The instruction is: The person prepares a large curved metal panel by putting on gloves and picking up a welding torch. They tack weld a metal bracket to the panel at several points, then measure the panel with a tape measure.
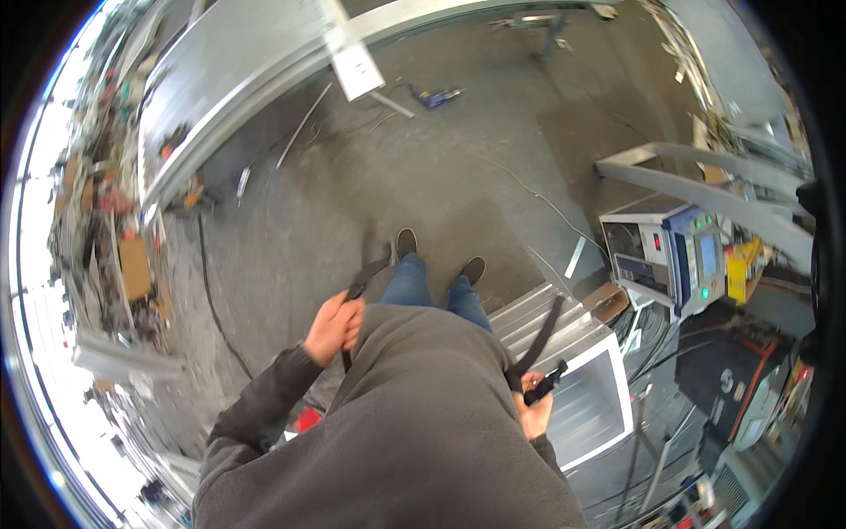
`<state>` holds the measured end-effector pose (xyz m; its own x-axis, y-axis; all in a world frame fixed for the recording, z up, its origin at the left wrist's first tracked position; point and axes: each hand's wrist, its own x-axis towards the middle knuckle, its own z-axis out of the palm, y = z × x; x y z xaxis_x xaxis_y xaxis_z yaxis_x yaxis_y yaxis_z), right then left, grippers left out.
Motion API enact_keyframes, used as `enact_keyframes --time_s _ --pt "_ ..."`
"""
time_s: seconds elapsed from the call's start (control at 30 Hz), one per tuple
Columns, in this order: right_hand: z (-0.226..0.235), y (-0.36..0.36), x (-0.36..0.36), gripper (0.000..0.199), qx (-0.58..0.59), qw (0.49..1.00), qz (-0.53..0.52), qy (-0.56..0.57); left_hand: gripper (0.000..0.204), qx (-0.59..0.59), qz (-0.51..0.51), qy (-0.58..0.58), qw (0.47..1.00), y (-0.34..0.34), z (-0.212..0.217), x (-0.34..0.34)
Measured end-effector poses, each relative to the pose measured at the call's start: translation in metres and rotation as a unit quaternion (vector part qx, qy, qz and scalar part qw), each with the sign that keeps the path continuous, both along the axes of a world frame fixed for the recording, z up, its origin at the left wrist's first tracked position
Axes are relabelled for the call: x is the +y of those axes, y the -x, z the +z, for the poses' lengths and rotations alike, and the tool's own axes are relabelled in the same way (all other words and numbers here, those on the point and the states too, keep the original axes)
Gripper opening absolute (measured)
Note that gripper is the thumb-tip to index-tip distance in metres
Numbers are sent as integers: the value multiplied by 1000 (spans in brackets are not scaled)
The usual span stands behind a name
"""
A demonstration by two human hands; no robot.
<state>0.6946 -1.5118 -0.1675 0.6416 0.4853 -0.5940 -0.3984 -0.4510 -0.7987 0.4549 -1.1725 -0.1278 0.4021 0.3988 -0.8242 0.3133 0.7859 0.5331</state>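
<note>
At the left of my waist, my left hand (335, 330) is closed in a fist around a black strap (358, 287). The loose end of that strap sticks out beyond the fist, smeared a little by motion. On the other side of my body, my right hand (536, 411) grips a second black strap (541, 339) by a dark piece that looks like a buckle (550, 381). This strap's free end stands up above the fingers. The two straps are apart in front of my grey top, and whether they join behind me is hidden.
A ribbed metal piece with a white frame (627, 388) stands close to my right hand. Beyond it are a blue-and-grey machine with a screen (692, 256) and a black case (727, 366). A large metal table (238, 66) spans the far left; a blue tool (434, 99) and a cable (211, 304) lie on the floor.
</note>
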Motion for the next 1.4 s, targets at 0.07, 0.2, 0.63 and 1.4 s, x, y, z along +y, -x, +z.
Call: enact_keyframes --time_s 0.07,0.2,0.63,1.4 --pt "9 -11 31 26 -48 996 78 13 13 -54 48 24 997 -13 -10 -1" --pt "18 -3 90 24 -9 986 163 20 8 -108 41 35 993 -12 -31 -3" --pt "22 82 197 30 -245 953 174 31 26 -109 61 -29 992 88 -50 45" --pt "20 158 258 35 -106 956 268 51 18 -184 -40 -322 928 96 -40 168"
